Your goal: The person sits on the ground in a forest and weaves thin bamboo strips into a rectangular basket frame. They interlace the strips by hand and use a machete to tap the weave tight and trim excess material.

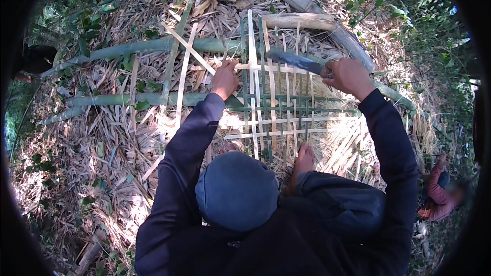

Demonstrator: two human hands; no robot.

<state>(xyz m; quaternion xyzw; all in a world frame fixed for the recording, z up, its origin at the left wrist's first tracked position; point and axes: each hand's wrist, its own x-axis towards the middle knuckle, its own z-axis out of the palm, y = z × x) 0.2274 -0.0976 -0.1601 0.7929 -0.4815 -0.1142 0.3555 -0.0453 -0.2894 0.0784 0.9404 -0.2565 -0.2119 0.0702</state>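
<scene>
My right hand is closed around the handle of a large knife. Its dark, broad blade points left and lies over the upper part of a woven bamboo lattice. At the lattice's upper left edge, my left hand has its fingers closed on the end of a pale bamboo strip that runs across the weave. A slanting pale strip reaches down to the same hand. Pale and green strips cross over and under each other in the lattice. My fingertips partly hide the gripped end.
Green bamboo poles lie left of the lattice, with loose strips across them. Thick dry poles lie beyond it. My bare foot is at its near edge. Dry leaves cover the ground. Another person is at the right.
</scene>
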